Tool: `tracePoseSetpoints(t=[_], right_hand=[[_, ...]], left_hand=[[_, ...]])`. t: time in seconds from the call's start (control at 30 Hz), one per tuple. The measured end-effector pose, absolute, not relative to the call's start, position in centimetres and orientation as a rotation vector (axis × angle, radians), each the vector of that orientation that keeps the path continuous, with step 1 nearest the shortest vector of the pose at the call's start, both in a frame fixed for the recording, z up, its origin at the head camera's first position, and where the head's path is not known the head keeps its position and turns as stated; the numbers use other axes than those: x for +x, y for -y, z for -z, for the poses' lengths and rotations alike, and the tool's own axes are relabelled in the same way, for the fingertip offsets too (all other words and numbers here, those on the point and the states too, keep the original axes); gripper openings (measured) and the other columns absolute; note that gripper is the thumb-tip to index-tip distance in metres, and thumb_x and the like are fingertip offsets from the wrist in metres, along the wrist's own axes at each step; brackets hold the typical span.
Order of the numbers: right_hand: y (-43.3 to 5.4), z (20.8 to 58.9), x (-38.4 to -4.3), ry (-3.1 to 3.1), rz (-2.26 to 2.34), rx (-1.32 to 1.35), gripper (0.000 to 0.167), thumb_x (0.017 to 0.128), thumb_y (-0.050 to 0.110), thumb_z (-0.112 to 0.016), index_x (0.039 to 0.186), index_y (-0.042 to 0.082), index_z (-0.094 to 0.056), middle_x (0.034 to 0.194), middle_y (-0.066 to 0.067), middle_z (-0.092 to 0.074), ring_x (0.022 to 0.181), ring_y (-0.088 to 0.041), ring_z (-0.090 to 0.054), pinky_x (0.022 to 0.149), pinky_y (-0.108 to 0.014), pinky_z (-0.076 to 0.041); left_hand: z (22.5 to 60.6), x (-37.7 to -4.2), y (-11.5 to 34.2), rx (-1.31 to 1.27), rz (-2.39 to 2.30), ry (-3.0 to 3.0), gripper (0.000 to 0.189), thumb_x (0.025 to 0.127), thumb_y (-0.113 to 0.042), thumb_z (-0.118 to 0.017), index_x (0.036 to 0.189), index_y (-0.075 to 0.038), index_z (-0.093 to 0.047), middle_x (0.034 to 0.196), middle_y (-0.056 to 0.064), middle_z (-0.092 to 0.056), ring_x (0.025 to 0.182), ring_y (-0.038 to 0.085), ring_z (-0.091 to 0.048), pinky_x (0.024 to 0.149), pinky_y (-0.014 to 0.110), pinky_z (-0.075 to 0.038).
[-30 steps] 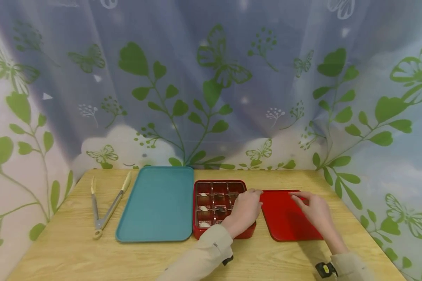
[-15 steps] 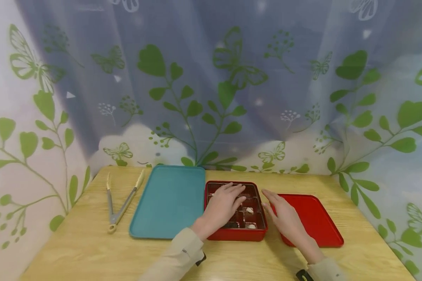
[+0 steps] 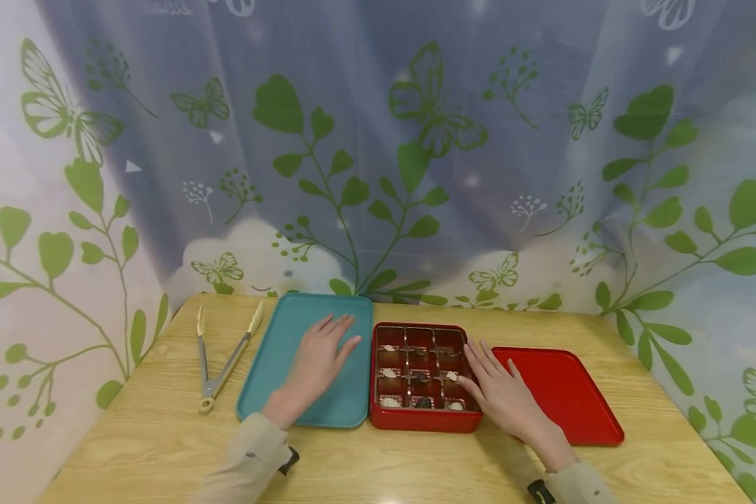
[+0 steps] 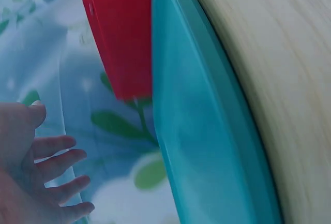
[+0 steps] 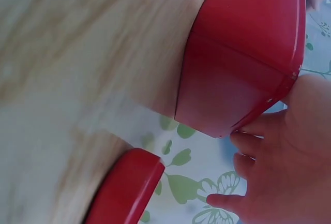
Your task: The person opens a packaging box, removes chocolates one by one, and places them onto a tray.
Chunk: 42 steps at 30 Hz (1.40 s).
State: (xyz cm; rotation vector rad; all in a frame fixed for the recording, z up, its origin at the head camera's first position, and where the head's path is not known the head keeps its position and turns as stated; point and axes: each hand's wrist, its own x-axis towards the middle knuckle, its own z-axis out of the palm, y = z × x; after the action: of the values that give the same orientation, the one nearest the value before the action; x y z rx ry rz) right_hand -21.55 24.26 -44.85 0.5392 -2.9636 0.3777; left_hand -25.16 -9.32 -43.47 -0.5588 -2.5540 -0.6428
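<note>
Separating tongs (image 3: pixel 211 386) from red box (image 3: pixel 425 421): teal tray (image 3: pixel 349 393).

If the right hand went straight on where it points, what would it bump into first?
Most likely the red box, at its right rim: the right hand reaches to that edge. Whether it touches or would pass just above is unclear.
</note>
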Motion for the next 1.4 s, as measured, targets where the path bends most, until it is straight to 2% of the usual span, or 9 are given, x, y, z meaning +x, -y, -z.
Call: tracePoseSetpoints(t=[0.23, 0.43, 0.6, 0.73, 0.87, 0.97, 1.1, 1.23, 1.4], right_hand=[[-24.2, 44.7, -21.6, 2.995, -0.408, 0.543, 0.075, 0.106, 0.051, -0.043, 0.161, 0.005, -0.023, 0.168, -0.013, -0.015, 0.154, -0.036, -0.015, 0.117, -0.071, -0.012], [-24.2, 44.5, -21.5, 3.001, -0.425, 0.539, 0.076, 0.106, 0.051, -0.045, 0.161, 0.005, -0.022, 0.168, -0.013, -0.015, 0.154, -0.038, -0.015, 0.117, -0.072, -0.010], [-24.2, 44.4, -21.5, 3.009, -0.431, 0.535, 0.076, 0.106, 0.052, -0.045, 0.161, 0.005, -0.022, 0.168, -0.013, -0.015, 0.154, -0.038, -0.015, 0.116, -0.072, -0.010], [-24.3, 44.4, -21.5, 3.018, -0.435, 0.534, 0.077, 0.106, 0.052, -0.044, 0.161, 0.005, -0.022, 0.168, -0.013, -0.015, 0.154, -0.037, -0.015, 0.116, -0.073, -0.011], [-24.3, 44.5, -21.6, 3.022, -0.437, 0.539, 0.077, 0.105, 0.052, -0.044, 0.161, 0.005, -0.021, 0.168, -0.013, -0.015, 0.154, -0.037, -0.014, 0.116, -0.072, -0.010], [-24.3, 44.6, -21.6, 3.013, -0.430, 0.544, 0.076, 0.106, 0.051, -0.046, 0.161, 0.005, -0.022, 0.168, -0.013, -0.015, 0.154, -0.037, -0.015, 0.116, -0.072, -0.011], [-24.2, 44.7, -21.6, 3.006, -0.422, 0.540, 0.075, 0.106, 0.049, -0.047, 0.161, 0.004, -0.023, 0.167, -0.014, -0.017, 0.154, -0.037, -0.016, 0.116, -0.072, -0.012], [-24.2, 44.8, -21.7, 3.010, -0.419, 0.536, 0.074, 0.106, 0.048, -0.047, 0.160, 0.004, -0.024, 0.167, -0.014, -0.018, 0.154, -0.037, -0.016, 0.116, -0.072, -0.013], [-24.3, 44.8, -21.7, 3.001, -0.413, 0.535, 0.075, 0.105, 0.050, -0.047, 0.160, 0.004, -0.025, 0.167, -0.014, -0.018, 0.154, -0.037, -0.017, 0.116, -0.071, -0.013]], left_hand=[[43.7, -24.8, 15.8, -0.346, 0.629, 2.602, 0.049, 0.102, -0.027, -0.062, 0.140, 0.004, -0.057, 0.140, 0.026, -0.057, 0.134, 0.049, -0.047, 0.112, 0.060, -0.036], [44.5, -24.9, 21.6, -0.030, 0.622, 2.699, 0.064, 0.105, -0.029, -0.056, 0.143, 0.019, -0.039, 0.142, 0.041, -0.044, 0.134, 0.059, -0.036, 0.111, 0.067, -0.030], [45.3, -25.5, 24.6, 0.276, 0.609, 2.826, 0.089, 0.104, -0.043, -0.053, 0.144, 0.029, -0.019, 0.139, 0.052, -0.031, 0.127, 0.068, -0.034, 0.100, 0.073, -0.037], [45.8, -26.0, 25.5, 0.340, 0.515, 2.938, 0.107, 0.101, -0.054, -0.052, 0.134, 0.040, -0.014, 0.121, 0.060, -0.036, 0.110, 0.072, -0.045, 0.084, 0.069, -0.049], [46.2, -26.5, 26.1, 0.336, 0.442, 3.006, 0.112, 0.098, -0.061, -0.054, 0.124, 0.044, -0.025, 0.106, 0.058, -0.041, 0.100, 0.069, -0.050, 0.069, 0.062, -0.053], [46.3, -27.2, 26.5, 0.374, 0.463, 3.055, 0.109, 0.092, -0.069, -0.057, 0.108, 0.038, -0.043, 0.105, 0.055, -0.040, 0.100, 0.065, -0.047, 0.065, 0.059, -0.051], [46.4, -28.1, 27.0, 0.415, 0.488, 3.106, 0.104, 0.084, -0.077, -0.060, 0.093, 0.026, -0.053, 0.104, 0.054, -0.037, 0.101, 0.063, -0.045, 0.064, 0.058, -0.050], [46.4, -28.6, 27.3, 0.410, 0.494, 3.122, 0.099, 0.085, -0.073, -0.062, 0.093, 0.025, -0.054, 0.101, 0.053, -0.040, 0.099, 0.062, -0.047, 0.060, 0.056, -0.052], [46.3, -28.5, 27.5, 0.315, 0.467, 3.096, 0.081, 0.091, -0.059, -0.064, 0.085, 0.022, -0.056, 0.096, 0.050, -0.044, 0.094, 0.059, -0.047, 0.062, 0.054, -0.051]])
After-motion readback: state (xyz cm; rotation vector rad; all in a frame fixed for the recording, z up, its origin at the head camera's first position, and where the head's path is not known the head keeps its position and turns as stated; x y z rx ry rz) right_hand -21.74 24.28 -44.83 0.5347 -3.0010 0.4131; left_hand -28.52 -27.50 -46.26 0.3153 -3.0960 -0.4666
